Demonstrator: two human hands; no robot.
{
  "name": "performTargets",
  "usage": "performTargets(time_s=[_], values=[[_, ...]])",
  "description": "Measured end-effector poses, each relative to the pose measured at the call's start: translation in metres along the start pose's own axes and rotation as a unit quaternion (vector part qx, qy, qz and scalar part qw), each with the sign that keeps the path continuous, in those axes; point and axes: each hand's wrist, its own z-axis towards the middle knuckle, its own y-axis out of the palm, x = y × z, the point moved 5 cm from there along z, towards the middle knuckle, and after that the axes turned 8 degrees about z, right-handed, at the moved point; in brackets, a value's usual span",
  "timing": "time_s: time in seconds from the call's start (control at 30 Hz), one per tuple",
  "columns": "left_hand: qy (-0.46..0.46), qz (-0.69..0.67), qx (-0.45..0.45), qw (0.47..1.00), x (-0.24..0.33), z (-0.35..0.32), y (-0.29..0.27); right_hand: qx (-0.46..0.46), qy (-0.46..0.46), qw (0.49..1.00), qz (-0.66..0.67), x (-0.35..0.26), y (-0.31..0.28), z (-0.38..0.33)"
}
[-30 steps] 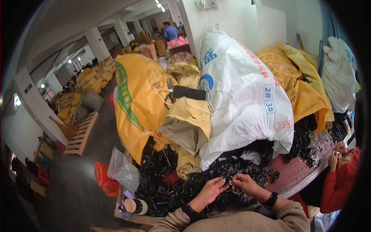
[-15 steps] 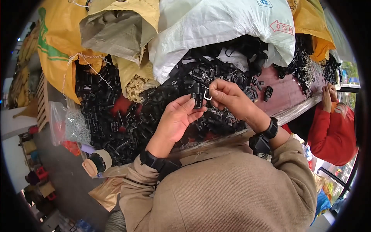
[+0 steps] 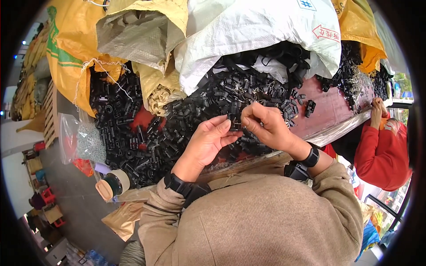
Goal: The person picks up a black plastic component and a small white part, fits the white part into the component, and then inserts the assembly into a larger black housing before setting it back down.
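My left hand (image 3: 205,144) grips a small black lock body (image 3: 235,120) between thumb and fingers, palm turned partly up. Close beside it on the right, my right hand (image 3: 270,129) is closed in a pinch, its fingertips at the edge of the lock body. Whatever those fingers hold is hidden. Both hands are above a wide heap of small black plastic parts (image 3: 177,128) spread over a red tabletop (image 3: 317,113).
White sack (image 3: 262,26) and yellow sacks (image 3: 71,48) line the table's far side. A bag of small silvery pieces (image 3: 90,142) and a round spool-like container (image 3: 116,182) stand at the left. At the right, a person in red (image 3: 384,153) rests hands on the table edge.
The pale J-shaped metal hook seen at my right fingertips is now out of sight. My right hand has dropped slightly and curled in against the lock body; the view has shifted a little.
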Motion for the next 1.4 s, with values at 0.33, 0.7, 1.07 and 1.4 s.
performTargets(time_s=[0.33, 0.7, 1.07, 1.4], values=[[0.01, -0.037, 0.006, 0.999, -0.008, 0.003, -0.01, -0.005, -0.077, 0.995, -0.058, -0.001, 0.004, 0.002], [0.098, 0.001, -0.017, 0.995, 0.003, 0.0, 0.001, 0.01, 0.049, 0.999, -0.007, 0.022, -0.007, -0.008], [0.088, -0.003, 0.044, 0.995, 0.0, 0.003, -0.01, 0.039, -0.019, 0.999, -0.031, 0.017, -0.002, -0.004], [0.071, 0.005, 0.084, 0.994, -0.002, 0.004, -0.013, -0.007, -0.168, 0.962, -0.214, 0.001, 0.009, -0.006]])
